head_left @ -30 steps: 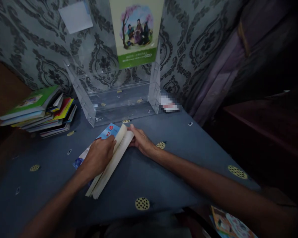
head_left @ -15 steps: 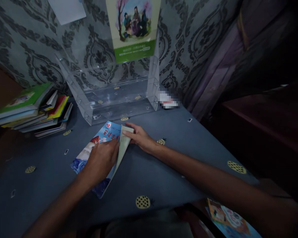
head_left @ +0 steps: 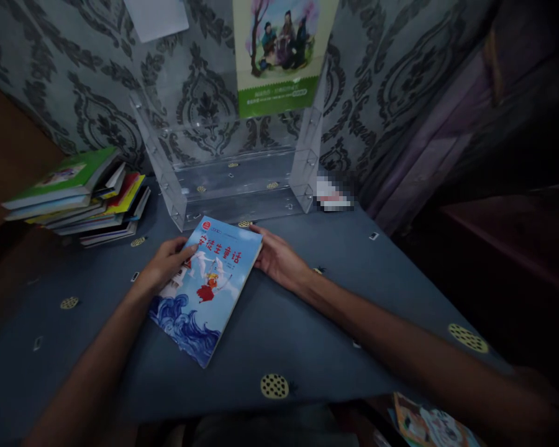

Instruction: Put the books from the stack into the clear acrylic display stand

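A blue paperback book with red Chinese characters and painted waves on its cover lies tilted in front of me over the table, its cover flat. My left hand grips the book's left edge, thumb on the cover and fingers beneath. At the upper right corner, my right hand holds the book's edge, its fingers partly hidden behind the book. Beyond the book stands a clear acrylic rack, with a green and cream illustrated book upright at its top.
Several books are stacked in a pile at the left. A blurred-out white item lies right of the rack. The dark blue cloth has pineapple prints. More picture books sit low at the bottom right, below the table edge.
The book's cover, lifted at its right side before, now lies flat. My left hand has moved from the cover's middle to its left edge. The view has shifted slightly.
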The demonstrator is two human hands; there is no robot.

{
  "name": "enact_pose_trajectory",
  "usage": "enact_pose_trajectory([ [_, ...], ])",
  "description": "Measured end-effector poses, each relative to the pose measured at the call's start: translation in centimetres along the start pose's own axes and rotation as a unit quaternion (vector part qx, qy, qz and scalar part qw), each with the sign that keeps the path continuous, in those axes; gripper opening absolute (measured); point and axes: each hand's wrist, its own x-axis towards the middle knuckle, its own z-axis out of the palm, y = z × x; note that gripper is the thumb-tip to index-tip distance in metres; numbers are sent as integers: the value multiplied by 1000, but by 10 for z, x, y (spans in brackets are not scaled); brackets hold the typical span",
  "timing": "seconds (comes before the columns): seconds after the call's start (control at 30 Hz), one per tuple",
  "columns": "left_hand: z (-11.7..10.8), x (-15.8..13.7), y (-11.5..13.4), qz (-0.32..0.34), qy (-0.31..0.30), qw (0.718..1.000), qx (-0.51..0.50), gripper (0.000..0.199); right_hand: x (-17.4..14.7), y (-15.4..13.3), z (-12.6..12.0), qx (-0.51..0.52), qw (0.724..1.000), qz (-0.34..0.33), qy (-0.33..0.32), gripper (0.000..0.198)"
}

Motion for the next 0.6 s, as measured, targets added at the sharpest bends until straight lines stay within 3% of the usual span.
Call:
enact_pose_trajectory([
  [0.2, 6, -1, 2, -66, 11, 985, -157, 43, -6, 3, 7, -25, 998, -17, -61, 29],
  [0.43, 23, -10, 5, -39, -11, 960, -278, 33, 0, 8, 2, 6, 999, 21, -41, 27],
  [0.6, 27, -14, 7, -35, -26, 952, -303, 33, 2, 6, 0, 29, 998, 37, -29, 27],
])
